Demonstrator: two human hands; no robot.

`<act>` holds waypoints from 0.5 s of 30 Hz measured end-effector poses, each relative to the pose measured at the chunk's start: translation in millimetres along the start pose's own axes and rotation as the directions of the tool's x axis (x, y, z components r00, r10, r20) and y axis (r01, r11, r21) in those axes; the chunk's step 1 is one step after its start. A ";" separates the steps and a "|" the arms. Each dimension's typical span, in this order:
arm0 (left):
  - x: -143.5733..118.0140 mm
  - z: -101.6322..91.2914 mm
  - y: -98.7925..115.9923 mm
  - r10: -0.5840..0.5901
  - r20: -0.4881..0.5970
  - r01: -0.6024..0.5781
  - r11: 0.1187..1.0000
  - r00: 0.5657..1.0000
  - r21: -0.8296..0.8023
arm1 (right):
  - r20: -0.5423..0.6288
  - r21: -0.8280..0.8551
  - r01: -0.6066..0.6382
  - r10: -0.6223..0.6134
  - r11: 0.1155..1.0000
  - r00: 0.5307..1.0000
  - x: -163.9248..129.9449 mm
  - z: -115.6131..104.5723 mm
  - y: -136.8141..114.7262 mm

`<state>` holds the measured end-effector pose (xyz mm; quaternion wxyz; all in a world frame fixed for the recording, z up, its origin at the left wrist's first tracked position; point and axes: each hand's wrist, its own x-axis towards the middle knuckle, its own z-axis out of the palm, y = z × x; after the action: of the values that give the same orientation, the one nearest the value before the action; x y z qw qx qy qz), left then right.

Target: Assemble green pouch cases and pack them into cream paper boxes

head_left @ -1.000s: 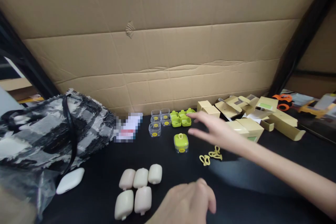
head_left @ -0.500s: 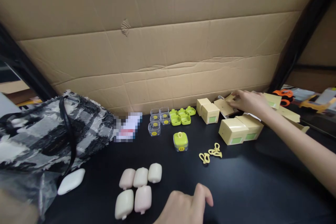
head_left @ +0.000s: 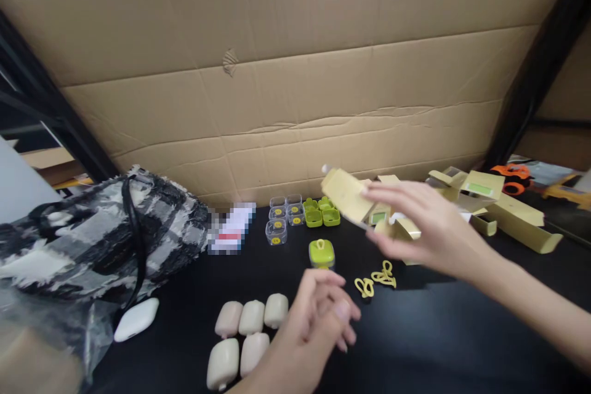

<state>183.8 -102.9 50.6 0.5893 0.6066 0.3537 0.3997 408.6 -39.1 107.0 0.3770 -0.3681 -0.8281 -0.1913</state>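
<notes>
Flat pale-yellow cardboard carton (head_left: 345,195) sits raised above the black bench (head_left: 443,345), tilted, pinched at its near end by the right hand (head_left: 418,228), whose thumb lies under it and fingers (head_left: 392,192) over it; motion blur makes the exact grip hard to read. Below and behind that hand lie more folded yellow cartons with green labels (head_left: 480,188), some open and scattered toward the right. The left hand (head_left: 314,314) hovers low over the bench with its fingers (head_left: 339,311) loosely curled and holding nothing, just beside a cluster of five rounded beige plastic cases (head_left: 249,335). Ahead of it stands a lime-green square case with a clear base (head_left: 321,252), and to its right lie yellow looped clips (head_left: 376,278). Further back, near the brown corrugated cardboard wall (head_left: 295,86), sit small clear boxes with yellow smiley stickers (head_left: 282,218) and green tray pieces (head_left: 322,212). A black-and-white woven bag (head_left: 92,240) rests at left, with a white oval case (head_left: 136,319) beside it.
</notes>
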 end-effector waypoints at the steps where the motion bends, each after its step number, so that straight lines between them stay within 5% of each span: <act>1: 2.2 -2.5 3.9 0.017 -0.078 -0.025 0.994 0.997 -0.103 | 0.010 0.054 0.107 -0.108 0.993 0.994 -4.7 3.1 -12.1; 3: 5.3 -7.5 10.5 -0.007 -0.179 -0.038 0.968 0.984 -0.249 | 0.019 0.091 0.273 -0.276 0.958 0.961 -15.0 9.7 -32.4; 6: 5.3 -13.3 14.6 -0.099 -0.165 0.031 0.927 0.981 -0.374 | 0.036 0.044 0.401 -0.402 0.915 0.915 -27.0 17.5 -51.7; 9: 2.4 -15.6 14.1 -0.152 -0.133 0.089 0.917 0.979 -0.390 | 0.059 0.063 0.469 -0.472 0.881 0.879 -30.4 20.3 -58.1; 13: 1.5 -15.0 19.1 -0.217 -0.210 0.140 0.934 0.953 -0.327 | 0.050 0.179 0.601 -0.617 0.779 0.785 -28.3 16.5 -51.0; 15: 2.8 -14.2 24.0 -0.212 -0.260 0.131 0.946 0.942 -0.297 | 0.017 0.179 0.621 -0.634 0.763 0.773 -27.9 13.4 -45.5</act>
<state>171.2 -95.6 74.6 0.6428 0.4205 0.4285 0.4758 380.2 -73.9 75.3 0.2883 -0.0449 -0.9300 -0.2238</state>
